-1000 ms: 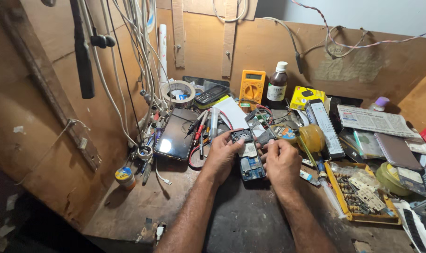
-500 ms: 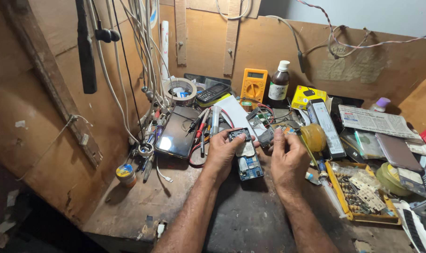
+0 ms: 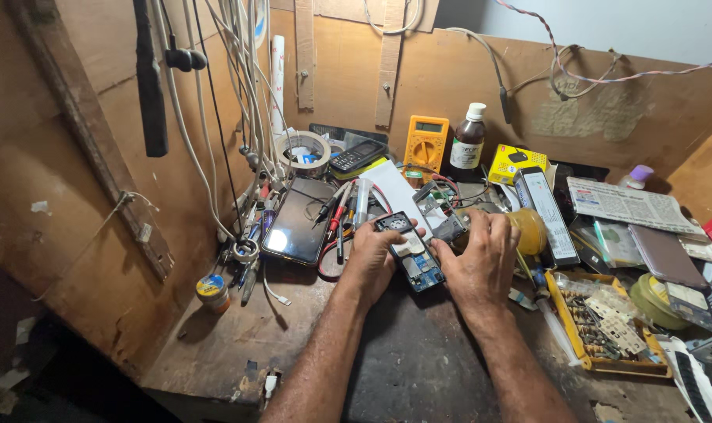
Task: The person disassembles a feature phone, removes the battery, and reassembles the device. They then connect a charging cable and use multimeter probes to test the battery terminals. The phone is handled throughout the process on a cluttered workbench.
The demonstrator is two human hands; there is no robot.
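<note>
Blue circuit board shows inside one opened phone [image 3: 411,254], which lies on the dark workbench [image 3: 418,368] between two hands. Its long axis runs from the far left to the near right, camera end pointing away. The left hand [image 3: 371,258] curls its fingers around the phone's left edge; the right hand [image 3: 481,258] presses its thumb on the right edge, fingers loosely spread. Nearby sit one yellow multimeter [image 3: 426,141], one brown bottle [image 3: 469,141] and one black smartphone [image 3: 297,221].

yellow multimeter [image 3: 426,142] beside a brown bottle [image 3: 468,139], tape roll [image 3: 303,151], dark phone [image 3: 299,220], yellow parts tray [image 3: 604,323]
</note>
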